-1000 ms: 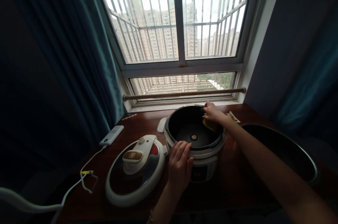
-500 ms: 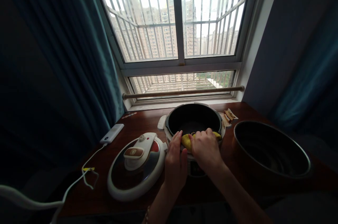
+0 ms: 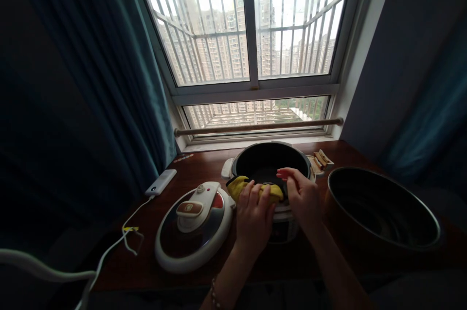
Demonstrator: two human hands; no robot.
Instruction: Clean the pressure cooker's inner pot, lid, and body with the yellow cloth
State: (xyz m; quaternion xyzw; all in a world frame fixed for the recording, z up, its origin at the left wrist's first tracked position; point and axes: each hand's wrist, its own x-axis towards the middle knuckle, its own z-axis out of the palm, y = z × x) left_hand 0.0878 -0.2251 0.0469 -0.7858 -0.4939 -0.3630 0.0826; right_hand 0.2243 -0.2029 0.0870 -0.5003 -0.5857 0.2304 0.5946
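A white electric pressure cooker (image 3: 292, 212) stands open near the window, its dark inside showing. My left hand (image 3: 253, 217) is at the cooker's near rim with its fingers closed on a yellow cloth (image 3: 239, 187) that drapes over the rim's left side. My right hand (image 3: 302, 198) hovers just right of it over the rim, fingers spread and loosely curved, touching the cloth's right end at most. The cooker's lid (image 3: 193, 227), white with a dark red top, lies flat on the table to the left.
A dark inner pot (image 3: 383, 212) sits on the brown table (image 3: 204, 166) to the right. A white power bank (image 3: 160, 182) with a white cable (image 3: 120, 242) lies at the left. Small packets (image 3: 321, 159) rest behind the cooker. Teal curtains hang on both sides.
My right hand came from the cooker's far rim to the near rim with the yellow cloth, then let go as my left hand took hold of it.
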